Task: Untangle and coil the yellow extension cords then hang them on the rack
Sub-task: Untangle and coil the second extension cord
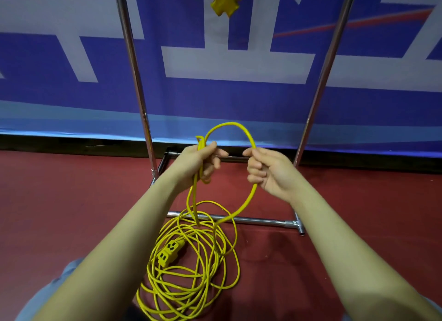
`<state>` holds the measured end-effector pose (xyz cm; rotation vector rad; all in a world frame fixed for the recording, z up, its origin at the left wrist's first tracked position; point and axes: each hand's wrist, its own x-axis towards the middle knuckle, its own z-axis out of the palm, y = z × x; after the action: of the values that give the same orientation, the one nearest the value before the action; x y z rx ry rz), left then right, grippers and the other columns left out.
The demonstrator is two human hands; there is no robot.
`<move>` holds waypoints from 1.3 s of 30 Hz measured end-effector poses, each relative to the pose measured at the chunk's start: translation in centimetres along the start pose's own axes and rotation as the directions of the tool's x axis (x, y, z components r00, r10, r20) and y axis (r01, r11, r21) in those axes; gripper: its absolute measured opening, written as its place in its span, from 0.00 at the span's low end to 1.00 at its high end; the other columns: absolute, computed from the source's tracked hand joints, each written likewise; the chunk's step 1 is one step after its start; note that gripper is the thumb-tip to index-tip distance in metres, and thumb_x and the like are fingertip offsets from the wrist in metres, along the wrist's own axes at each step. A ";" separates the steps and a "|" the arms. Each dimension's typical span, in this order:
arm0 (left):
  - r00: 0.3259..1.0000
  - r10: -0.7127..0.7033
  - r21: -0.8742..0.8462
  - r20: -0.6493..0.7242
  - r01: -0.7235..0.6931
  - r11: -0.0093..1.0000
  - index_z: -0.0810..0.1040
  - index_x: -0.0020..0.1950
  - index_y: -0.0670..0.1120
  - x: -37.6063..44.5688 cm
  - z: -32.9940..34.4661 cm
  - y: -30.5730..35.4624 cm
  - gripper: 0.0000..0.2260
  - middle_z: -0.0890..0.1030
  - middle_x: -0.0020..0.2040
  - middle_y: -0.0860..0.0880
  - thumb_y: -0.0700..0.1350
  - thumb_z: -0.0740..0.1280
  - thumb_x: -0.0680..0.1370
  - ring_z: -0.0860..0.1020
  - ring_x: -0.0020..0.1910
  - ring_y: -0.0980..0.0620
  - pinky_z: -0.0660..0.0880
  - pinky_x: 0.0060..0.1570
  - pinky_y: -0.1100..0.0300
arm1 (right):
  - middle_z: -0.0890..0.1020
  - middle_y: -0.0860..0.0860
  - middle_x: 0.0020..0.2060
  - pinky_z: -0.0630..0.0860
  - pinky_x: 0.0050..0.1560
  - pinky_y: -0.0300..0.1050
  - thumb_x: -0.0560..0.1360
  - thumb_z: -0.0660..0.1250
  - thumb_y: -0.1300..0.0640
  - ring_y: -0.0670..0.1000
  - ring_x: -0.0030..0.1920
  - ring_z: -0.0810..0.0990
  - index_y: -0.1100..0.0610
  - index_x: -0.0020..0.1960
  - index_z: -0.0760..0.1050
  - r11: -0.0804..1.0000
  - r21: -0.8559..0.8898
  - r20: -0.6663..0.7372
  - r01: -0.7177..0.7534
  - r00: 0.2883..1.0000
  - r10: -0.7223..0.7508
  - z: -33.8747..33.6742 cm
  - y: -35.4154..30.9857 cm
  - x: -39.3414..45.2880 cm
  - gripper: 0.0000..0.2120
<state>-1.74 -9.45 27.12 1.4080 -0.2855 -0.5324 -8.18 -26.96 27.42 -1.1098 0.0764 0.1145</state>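
Fingers of both hands are curled round the yellow extension cord [248, 196]: the left hand [201, 163], at centre frame, grips the cord's end and a first turn together, and the right hand [267, 171], just beside it, pinches the far side of the single loop arching between them. Nearest the camera, at lower centre, the remaining cord lies in a loose, overlapping pile on the red floor [71, 201], with its socket block [168, 252] resting among the strands. Strands cross there, so pulling more length up could likely cinch a knot or drag the block into the loops. Beyond the hands stands the rack [136, 81]; its base bar touches the pile, where a rising turn might snag. At the top edge hangs another yellow cord [223, 2].
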 end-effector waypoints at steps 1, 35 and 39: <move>1.000 -0.020 0.019 0.021 0.020 1.000 0.79 0.48 0.39 -0.2 0.3 -0.2 0.16 0.79 0.28 0.49 0.47 0.56 0.83 0.73 0.22 0.56 0.70 0.22 0.65 | 0.65 0.47 0.23 0.59 0.22 0.33 0.81 0.52 0.61 0.42 0.21 0.60 0.62 0.46 0.71 0.996 0.086 -0.023 0.028 0.999 -0.026 0.1 -0.4 0.1 0.11; 0.994 0.107 -0.399 -0.014 -0.104 0.911 0.75 0.55 0.39 0.5 2.3 0.6 0.08 0.85 0.42 0.46 0.36 0.57 0.81 0.84 0.43 0.52 0.81 0.43 0.60 | 0.80 0.54 0.39 0.76 0.51 0.38 0.77 0.62 0.67 0.45 0.40 0.81 0.57 0.44 0.75 0.783 -0.597 0.165 0.178 0.981 -0.097 0.0 3.4 0.0 0.07; 0.998 0.059 -0.265 -0.023 -0.063 0.962 0.76 0.56 0.42 0.7 1.0 0.6 0.12 0.85 0.46 0.48 0.44 0.55 0.83 0.84 0.46 0.53 0.79 0.48 0.61 | 0.78 0.54 0.33 0.78 0.42 0.40 0.80 0.57 0.65 0.47 0.31 0.79 0.59 0.44 0.74 0.885 -0.427 -0.004 0.184 0.979 -0.206 0.2 2.4 0.2 0.10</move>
<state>-1.54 -10.58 27.75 1.1388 -0.2351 -0.4902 -8.28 -25.71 25.39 -1.5525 -0.0193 -0.0830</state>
